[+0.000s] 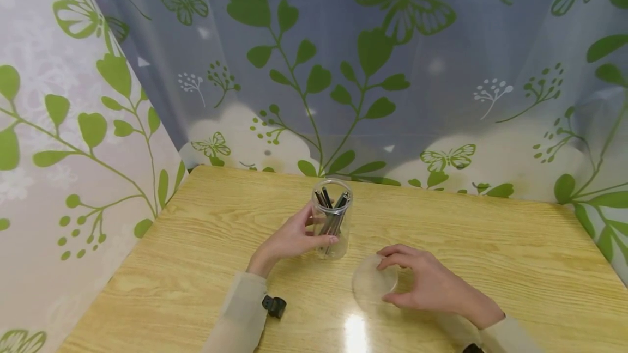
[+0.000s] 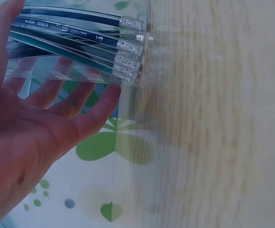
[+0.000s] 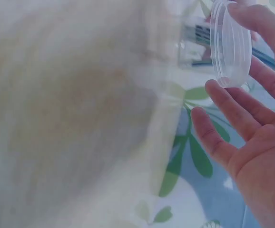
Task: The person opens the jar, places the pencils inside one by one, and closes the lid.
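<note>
My left hand grips a clear plastic jar, the thumb across its near side and the fingers behind it. Dark pencils stand in the uncovered jar, leaning together; the left wrist view shows their metal ends at the jar's base and "HB" printed on one. To the right and nearer, my right hand holds a translucent round lid by its edge between thumb and fingers. Apart from the jar, the lid looks blurred in the head view. Its ridged rim shows in the right wrist view.
The light wood-grain table spreads around both hands. Behind it hangs a blue-grey curtain with green leaves and butterflies, and a pale patterned one is at the left. A bright reflection lies on the table's near part.
</note>
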